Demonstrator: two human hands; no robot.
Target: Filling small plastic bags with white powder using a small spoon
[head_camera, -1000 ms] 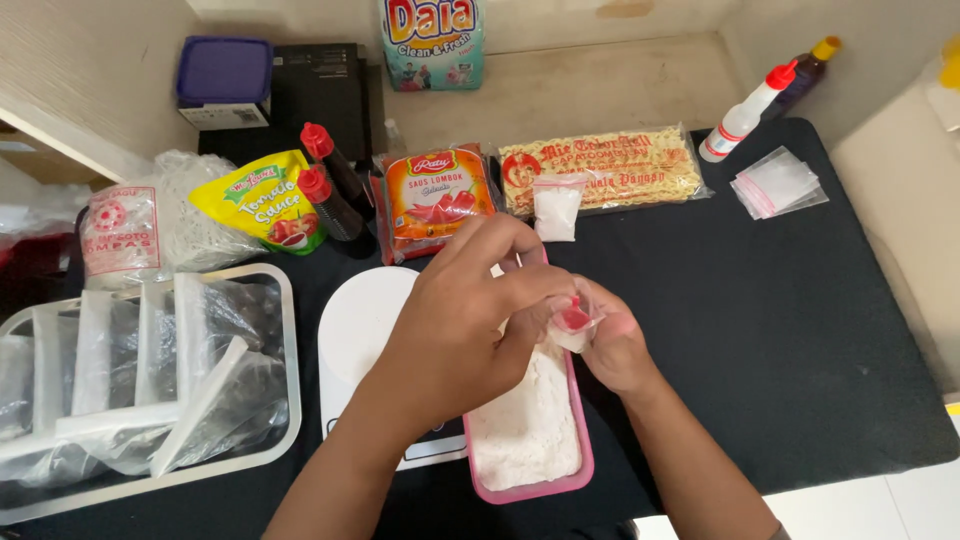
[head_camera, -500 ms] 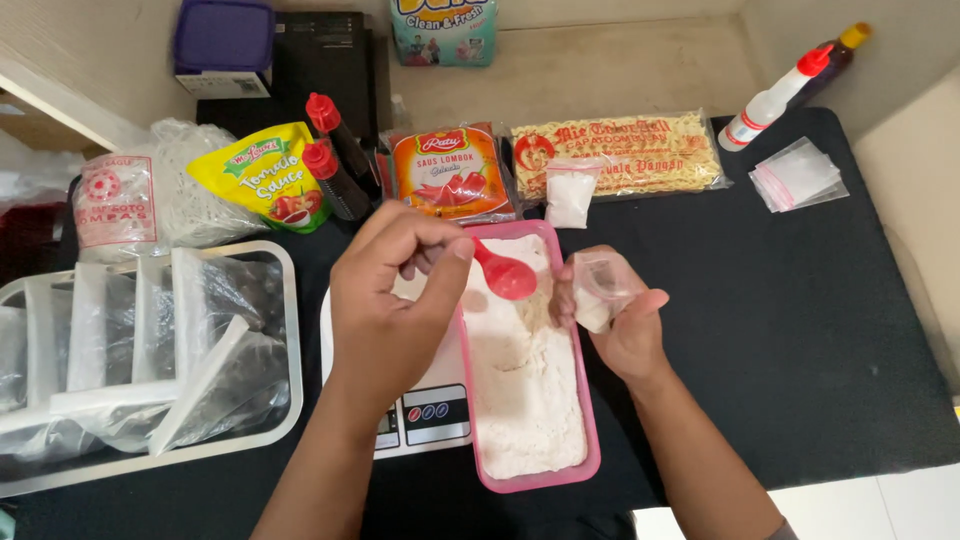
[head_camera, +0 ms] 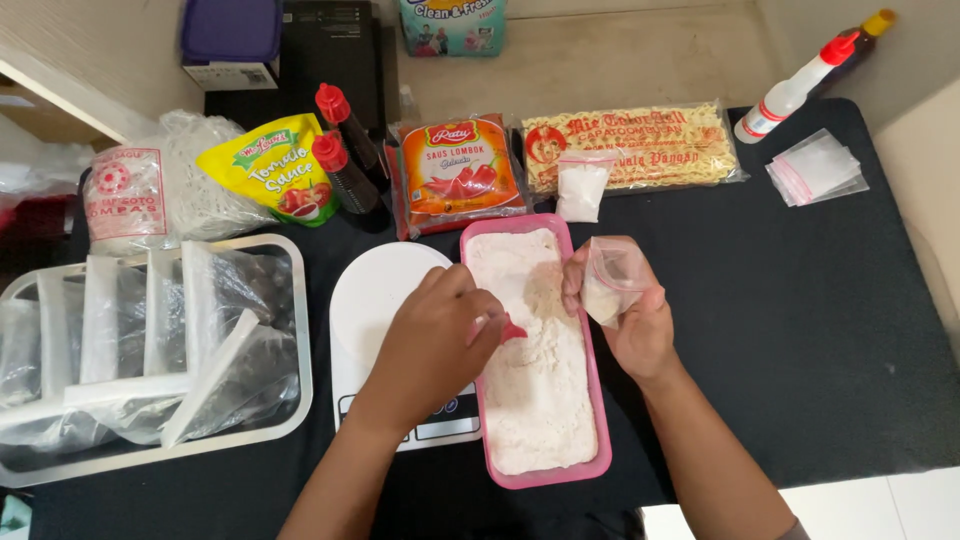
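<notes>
A long pink tray (head_camera: pixel 466 300) full of white powder (head_camera: pixel 535 400) lies on the black table. My left hand (head_camera: pixel 435 345) grips a small red spoon (head_camera: pixel 512 331), its bowl dipped into the powder near the tray's middle. My right hand (head_camera: pixel 630 315) holds a small clear zip bag (head_camera: pixel 610 280) open at the tray's right rim; a little white powder sits inside it. A white kitchen scale (head_camera: pixel 380 300) lies under my left hand, left of the tray.
A metal tray (head_camera: pixel 300 400) with several filled plastic bags sits at the left. Behind are sauce bottles (head_camera: pixel 345 150), a yellow sauce pouch (head_camera: pixel 270 170), an orange sauce packet (head_camera: pixel 455 175), a noodle pack (head_camera: pixel 640 145), a small filled zip bag (head_camera: pixel 580 185), empty zip bags (head_camera: pixel 815 170) and a squeeze bottle (head_camera: pixel 795 90).
My left hand brought the red spoon away from the bag and down into the powder. My right hand kept the bag beside the tray, with its mouth turned upward.
</notes>
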